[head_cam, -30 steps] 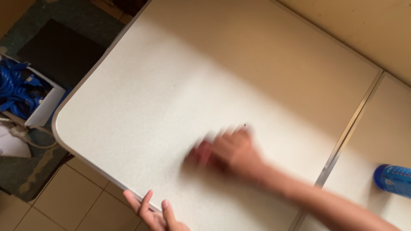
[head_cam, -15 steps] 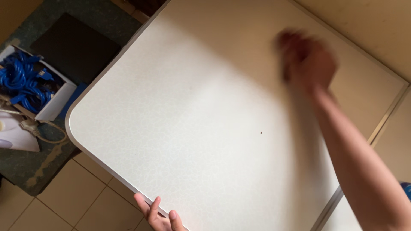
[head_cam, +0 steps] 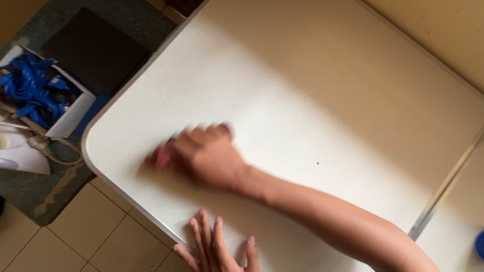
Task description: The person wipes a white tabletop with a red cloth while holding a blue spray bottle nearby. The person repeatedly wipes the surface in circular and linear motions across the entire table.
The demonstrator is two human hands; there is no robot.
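My right hand (head_cam: 206, 156) is blurred by motion and lies on the white tabletop (head_cam: 302, 90) near its left rounded corner. Its fingers are curled over a small pink-red object (head_cam: 161, 157) pressed against the surface; the blur hides what kind of thing it is. My forearm stretches in from the lower right. At the table's near edge my left hand (head_cam: 214, 247) rests flat with its fingers apart, holding nothing.
A small dark speck (head_cam: 317, 163) sits on the tabletop. A metal seam strip (head_cam: 443, 186) joins a second table at the right, where a blue container (head_cam: 480, 245) shows. On the floor at the left stand a white box of blue cables (head_cam: 30, 90), a dark mat (head_cam: 96, 50) and a white corded object (head_cam: 20, 151).
My right hand has swept from the table's far right side back to its near left corner, still pressed to the surface. My left hand has slid further onto the table edge.
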